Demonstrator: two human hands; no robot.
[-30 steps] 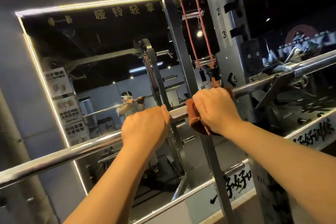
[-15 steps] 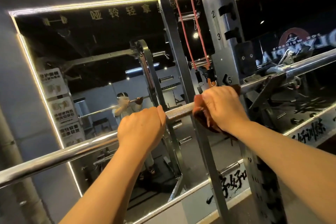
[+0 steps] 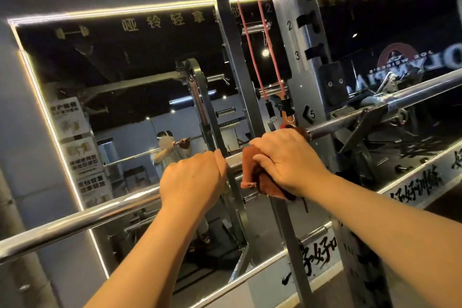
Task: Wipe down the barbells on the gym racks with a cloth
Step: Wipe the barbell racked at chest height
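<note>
A long chrome barbell (image 3: 82,219) crosses the head view from lower left to upper right, resting on the rack. My left hand (image 3: 192,182) grips the bar near its middle. Just to its right, my right hand (image 3: 287,160) holds a brown cloth (image 3: 252,170) wrapped around the bar; a short knurled stretch of bar shows between the two hands. The cloth's loose corner hangs below the bar.
The grey rack upright (image 3: 300,57) with numbered slots stands right behind my right hand. A red resistance band (image 3: 252,57) hangs from the top of the rack. A big wall mirror (image 3: 125,87) with a lit frame lies behind the bar.
My right hand slid the cloth to the right along the bar and has now come back a little toward my left hand. My left hand kept its grip.
</note>
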